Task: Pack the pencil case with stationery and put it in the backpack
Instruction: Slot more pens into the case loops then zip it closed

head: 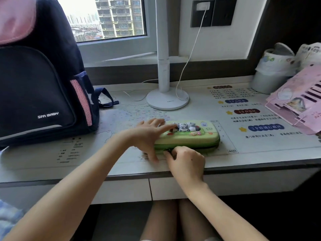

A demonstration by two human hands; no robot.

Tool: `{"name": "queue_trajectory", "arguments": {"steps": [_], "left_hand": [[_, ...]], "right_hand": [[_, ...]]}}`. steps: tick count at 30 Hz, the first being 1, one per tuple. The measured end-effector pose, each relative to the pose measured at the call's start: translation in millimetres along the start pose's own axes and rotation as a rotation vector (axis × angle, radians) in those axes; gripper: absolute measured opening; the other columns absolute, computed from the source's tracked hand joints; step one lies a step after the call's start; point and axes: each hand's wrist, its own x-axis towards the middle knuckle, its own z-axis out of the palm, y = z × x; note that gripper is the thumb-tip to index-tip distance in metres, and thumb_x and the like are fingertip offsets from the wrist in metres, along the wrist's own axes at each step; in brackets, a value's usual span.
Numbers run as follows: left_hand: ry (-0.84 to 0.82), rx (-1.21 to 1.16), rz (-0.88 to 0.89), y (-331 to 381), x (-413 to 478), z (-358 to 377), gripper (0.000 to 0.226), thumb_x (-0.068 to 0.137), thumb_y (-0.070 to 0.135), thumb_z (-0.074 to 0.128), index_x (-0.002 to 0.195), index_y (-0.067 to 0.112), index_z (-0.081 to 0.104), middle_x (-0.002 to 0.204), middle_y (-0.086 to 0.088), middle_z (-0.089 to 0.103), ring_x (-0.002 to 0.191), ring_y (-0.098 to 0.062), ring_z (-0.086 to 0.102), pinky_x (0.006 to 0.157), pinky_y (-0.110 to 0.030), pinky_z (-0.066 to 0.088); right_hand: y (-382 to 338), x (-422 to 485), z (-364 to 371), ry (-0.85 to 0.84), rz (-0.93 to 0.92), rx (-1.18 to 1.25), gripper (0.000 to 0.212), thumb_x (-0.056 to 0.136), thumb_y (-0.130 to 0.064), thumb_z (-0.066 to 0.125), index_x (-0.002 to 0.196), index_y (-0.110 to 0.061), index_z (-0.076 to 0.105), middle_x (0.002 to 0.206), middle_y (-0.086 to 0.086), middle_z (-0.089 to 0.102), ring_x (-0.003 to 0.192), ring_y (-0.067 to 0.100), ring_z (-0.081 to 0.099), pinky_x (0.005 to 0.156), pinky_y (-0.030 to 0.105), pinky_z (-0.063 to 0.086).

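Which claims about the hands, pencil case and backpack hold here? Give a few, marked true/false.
1. The pencil case lies on the desk. True.
2. The left hand is inside the backpack. False: it rests with straight fingers on the case's left end.
3. The right hand pinches the zipper at the case's front edge. True.
4. The backpack lies flat, right of the lamp. False: it stands upright, left of it.
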Motion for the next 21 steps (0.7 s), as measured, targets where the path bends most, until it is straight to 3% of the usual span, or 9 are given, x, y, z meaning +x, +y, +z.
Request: {"name": "queue_trajectory", "arguments": {"steps": [3, 7, 14, 17, 21], "left_hand": [[0.008, 0.046, -0.026, -3.3, 21.8, 1.2, 0.128, 0.049, 0.049, 0.082, 0.14, 0.043, -0.009, 0.148, -0.008, 0.017, 0.133, -0.028, 0.019, 0.105, -0.049, 0.029], [0.088, 0.061, -0.006, -10.5, 31.1, 8.6, 0.124, 0.049, 0.056, 0.077, 0.138, 0.046, -0.009, 0.129, -0.004, 0.033, 0.115, -0.024, 0.033, 0.096, -0.04, 0.038], [0.138, 0.089, 0.077, -17.3, 30.2, 12.7, 0.119, 0.054, 0.058, 0.072, 0.138, 0.045, -0.012, 0.127, -0.002, 0.033, 0.108, -0.02, 0.031, 0.087, -0.031, 0.04], [0.156, 0.092, 0.098, -18.9, 31.2, 14.8, 0.119, 0.055, 0.058, 0.071, 0.137, 0.046, -0.014, 0.127, 0.001, 0.032, 0.103, -0.014, 0.027, 0.087, -0.031, 0.041], [0.165, 0.104, 0.117, -21.1, 33.1, 16.8, 0.118, 0.056, 0.058, 0.069, 0.136, 0.047, -0.017, 0.127, 0.005, 0.03, 0.098, -0.009, 0.02, 0.09, -0.033, 0.042]], "right_hand": [[-4.6, -2.2, 3.1, -0.001, -0.028, 0.107, 0.027, 0.064, -0.021, 0.074, 0.048, -0.016, 0.054, 0.045, -0.002, 0.056, 0.037, 0.02, 0.053, 0.043, 0.017, 0.023], [9.7, -5.4, -7.0, 0.035, -0.144, 0.072, 0.018, 0.064, -0.019, 0.062, 0.052, -0.016, 0.049, 0.048, -0.003, 0.051, 0.036, 0.016, 0.049, 0.042, 0.017, 0.02], [112.4, -4.1, -62.2, -0.03, -0.082, -0.15, 0.026, 0.066, -0.008, 0.078, 0.061, -0.013, 0.053, 0.055, -0.004, 0.051, 0.04, 0.012, 0.036, 0.038, 0.015, 0.015], [142.7, 20.3, -64.7, -0.096, -0.105, -0.175, 0.019, 0.075, -0.014, 0.074, 0.066, -0.015, 0.057, 0.06, -0.004, 0.057, 0.043, 0.014, 0.049, 0.041, 0.013, 0.017], [158.3, 83.2, -48.7, -0.229, -0.206, -0.099, 0.01, 0.087, -0.023, 0.062, 0.081, -0.016, 0.063, 0.075, -0.005, 0.063, 0.062, 0.017, 0.059, 0.049, 0.023, 0.033]]}}
